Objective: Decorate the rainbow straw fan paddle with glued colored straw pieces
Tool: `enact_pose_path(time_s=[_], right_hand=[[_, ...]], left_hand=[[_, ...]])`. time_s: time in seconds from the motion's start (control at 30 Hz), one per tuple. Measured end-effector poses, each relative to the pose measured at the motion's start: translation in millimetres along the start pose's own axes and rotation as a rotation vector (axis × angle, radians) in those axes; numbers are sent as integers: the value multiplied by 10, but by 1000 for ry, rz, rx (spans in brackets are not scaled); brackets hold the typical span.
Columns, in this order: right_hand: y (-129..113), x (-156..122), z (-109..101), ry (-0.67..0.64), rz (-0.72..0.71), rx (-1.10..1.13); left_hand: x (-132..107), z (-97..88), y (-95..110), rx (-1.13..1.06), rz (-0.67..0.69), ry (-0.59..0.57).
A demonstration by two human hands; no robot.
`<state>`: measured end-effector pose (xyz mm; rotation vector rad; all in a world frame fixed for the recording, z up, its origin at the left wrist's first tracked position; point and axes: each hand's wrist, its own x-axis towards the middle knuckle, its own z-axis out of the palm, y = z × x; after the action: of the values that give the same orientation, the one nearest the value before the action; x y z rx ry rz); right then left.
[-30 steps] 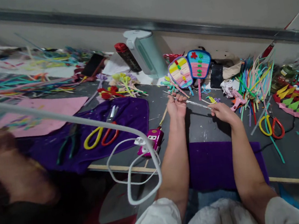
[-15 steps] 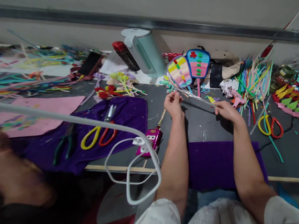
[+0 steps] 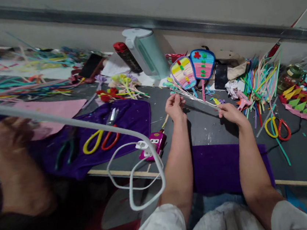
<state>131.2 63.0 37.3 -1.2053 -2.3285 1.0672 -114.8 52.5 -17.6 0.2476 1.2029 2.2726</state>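
My left hand [image 3: 175, 107] and my right hand [image 3: 229, 112] are both raised over the grey table [image 3: 208, 131], each pinching one end of a thin bundle of clear sticks [image 3: 197, 99] that runs slanted between them. Just behind the sticks stand two striped paddle-shaped craft fans [image 3: 192, 70] with small flowers on them. A purple cloth [image 3: 220, 166] lies on the table between my forearms.
A second purple cloth [image 3: 132, 121] on the left carries yellow and red scissors [image 3: 101, 139] and pliers [image 3: 63, 153]. A pink glue gun [image 3: 154, 144] with a white cable [image 3: 139, 183] sits near the front edge. Coloured strips [image 3: 260, 80], more scissors [image 3: 277, 130] and another person's blurred hand [image 3: 4, 146] are nearby.
My left hand rose and moved left a little, tilting the clear sticks up toward the fans. The other person's hand at the left shifted upward.
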Motion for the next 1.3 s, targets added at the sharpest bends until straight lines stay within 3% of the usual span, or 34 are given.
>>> enact_pose_path(time_s=[0.3,0.8,1.03,1.3], right_hand=[[-7,7,15,6,17,30],[5,9,52,-16,-40,27],[92,20,4,-33,-25,58],[292,3,-41,-50,-36,161]], left_hand=[[-54,37,-50,60,106,-74],[0,-11,-38,-13,-120,17],[-15,-18,31,43,-197,6],[-28,-17,79,219,-196,-82]])
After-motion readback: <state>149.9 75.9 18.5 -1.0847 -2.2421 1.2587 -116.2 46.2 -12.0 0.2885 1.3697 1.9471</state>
